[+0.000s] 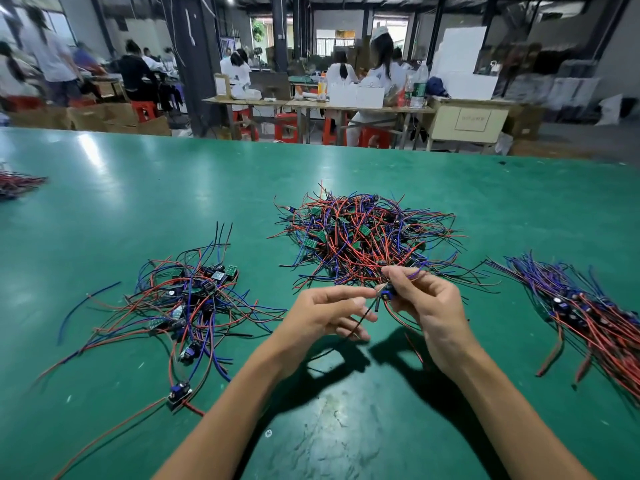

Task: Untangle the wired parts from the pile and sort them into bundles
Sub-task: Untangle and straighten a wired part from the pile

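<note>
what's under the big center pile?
Only the green table shows around the center pile. Small green boards sit tangled among its red, blue and black wires; anything underneath is covered.

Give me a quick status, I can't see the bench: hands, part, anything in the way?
Right hand pinching one wired part, left hand holding its black wire. Tangled pile just behind. Sorted bundle at right. Nothing blocking.
</note>
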Available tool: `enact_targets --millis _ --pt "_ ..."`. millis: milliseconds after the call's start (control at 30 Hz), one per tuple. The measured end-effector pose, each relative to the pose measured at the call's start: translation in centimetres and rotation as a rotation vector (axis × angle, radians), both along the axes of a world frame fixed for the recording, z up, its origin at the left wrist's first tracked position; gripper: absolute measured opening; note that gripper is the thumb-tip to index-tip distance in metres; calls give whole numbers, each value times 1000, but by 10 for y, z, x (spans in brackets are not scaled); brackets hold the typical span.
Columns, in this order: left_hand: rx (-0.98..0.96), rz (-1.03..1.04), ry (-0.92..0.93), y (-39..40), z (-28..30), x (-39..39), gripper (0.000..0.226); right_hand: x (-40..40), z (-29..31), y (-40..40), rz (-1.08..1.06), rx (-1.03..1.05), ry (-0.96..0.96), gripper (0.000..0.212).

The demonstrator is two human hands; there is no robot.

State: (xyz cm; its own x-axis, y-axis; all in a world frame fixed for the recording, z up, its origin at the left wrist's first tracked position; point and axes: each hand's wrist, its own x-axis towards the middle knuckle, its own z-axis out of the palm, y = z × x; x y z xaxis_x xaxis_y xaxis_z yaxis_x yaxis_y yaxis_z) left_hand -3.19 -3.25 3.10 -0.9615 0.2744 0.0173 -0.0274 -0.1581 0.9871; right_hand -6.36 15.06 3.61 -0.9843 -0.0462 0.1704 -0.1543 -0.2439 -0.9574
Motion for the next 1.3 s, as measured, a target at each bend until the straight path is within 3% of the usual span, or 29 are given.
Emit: enact_targets --millis 100,233,367,500,633,700,833,967,1067,1300 --pt "0 20 13 5 -1 2 33 2 -3 0 -3 142 126 21" --pt "-24 65 4 8 -2 5 22 2 -8 0 16 316 236 27" --pt "74 36 -34 8 2 5 20 1 -9 0 10 441 331 48" --pt "437 101 -128 -6 14 -3 29 -1 -9 4 -40 447 304 61" --pt "1080 115 -141 -35 23 -7 28 -9 -15 10 -134 563 213 34" --pt "1219 189 -62 -46 24 -8 31 -15 -22 15 -220 756 172 19" --pt "1365 319 -15 -63 23 -8 38 -15 -33 22 -264 1051 117 35" --pt "1344 364 -84 -67 22 -9 33 -9 -35 22 -304 1188 154 17" --pt "1158 388 -113 -65 21 -8 21 -6 -34 23 -351 1236 221 10" --pt "678 505 -77 -53 11 -13 49 -5 -27 19 -565 910 327 14"
